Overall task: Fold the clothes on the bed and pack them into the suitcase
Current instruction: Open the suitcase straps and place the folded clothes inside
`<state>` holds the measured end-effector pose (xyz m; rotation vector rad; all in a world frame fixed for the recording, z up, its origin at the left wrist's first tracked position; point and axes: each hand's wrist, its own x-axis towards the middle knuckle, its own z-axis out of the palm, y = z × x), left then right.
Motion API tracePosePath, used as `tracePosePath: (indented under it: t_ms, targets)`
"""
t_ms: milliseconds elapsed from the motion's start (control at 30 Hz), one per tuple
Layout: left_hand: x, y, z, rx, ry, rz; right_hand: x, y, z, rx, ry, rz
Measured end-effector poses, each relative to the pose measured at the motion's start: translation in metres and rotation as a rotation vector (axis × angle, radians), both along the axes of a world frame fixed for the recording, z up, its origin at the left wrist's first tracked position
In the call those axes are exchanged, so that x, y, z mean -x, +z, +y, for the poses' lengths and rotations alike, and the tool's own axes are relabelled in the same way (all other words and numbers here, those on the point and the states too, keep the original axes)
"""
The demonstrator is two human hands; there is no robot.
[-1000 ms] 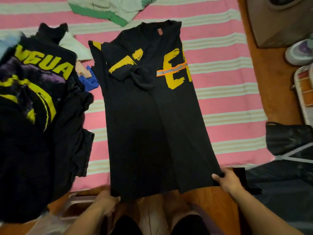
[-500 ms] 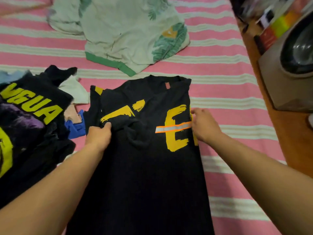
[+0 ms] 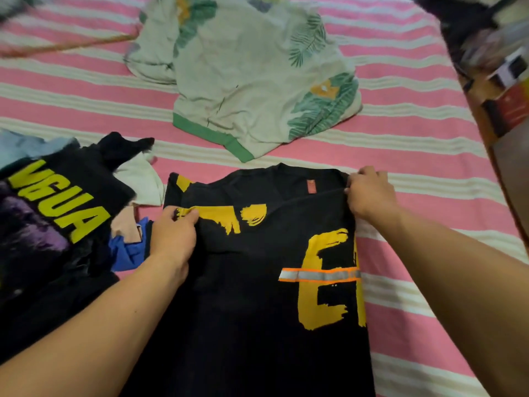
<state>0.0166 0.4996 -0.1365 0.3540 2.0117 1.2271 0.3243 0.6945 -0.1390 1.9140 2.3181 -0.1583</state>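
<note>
A black T-shirt point(image 3: 257, 296) with yellow print and an orange-grey reflective stripe lies lengthwise on the pink striped bed, its sides folded in. My left hand point(image 3: 174, 239) pinches the folded left sleeve near the yellow print. At the collar's right corner, my right hand point(image 3: 369, 193) grips the shoulder edge. The suitcase is out of view.
A heap of dark clothes point(image 3: 48, 224) with yellow lettering, plus blue and peach pieces, lies at the left. A pale green leaf-print shirt point(image 3: 243, 81) is spread beyond the black shirt. The pink striped bed sheet point(image 3: 415, 133) ends at a wooden edge with boxes point(image 3: 503, 104) at the right.
Both hands left the shirt's bottom hem, went up to the chest, then reached the shoulders. The bunched left sleeve now lies flatter. My view has moved closer over the bed.
</note>
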Motion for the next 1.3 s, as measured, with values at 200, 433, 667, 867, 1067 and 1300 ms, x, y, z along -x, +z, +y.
tracePosePath:
  t_ms: [200, 433, 667, 867, 1067, 1300]
  targets:
    - [0.003, -0.003, 0.034, 0.13, -0.29, 0.358, -0.01, -0.004, 0.017, -0.086, -0.091, -0.085]
    - [0.018, -0.03, 0.021, 0.187, -0.377, 0.17, 0.01, -0.039, -0.019, -0.318, 0.201, 0.115]
    - [0.022, -0.034, 0.02, 0.101, -0.342, 0.179, -0.003, -0.008, 0.009, 0.071, 0.23, 0.047]
    - [0.016, -0.051, 0.013, 0.064, -0.306, 0.075, -0.023, 0.013, 0.037, 0.218, 0.246, -0.162]
    - [0.008, -0.06, 0.007, -0.008, -0.181, 0.055, -0.022, 0.023, 0.054, 0.168, 0.219, -0.268]
    - [0.012, -0.064, 0.012, 0.002, -0.229, 0.101, -0.023, -0.006, 0.039, 0.042, 0.155, -0.533]
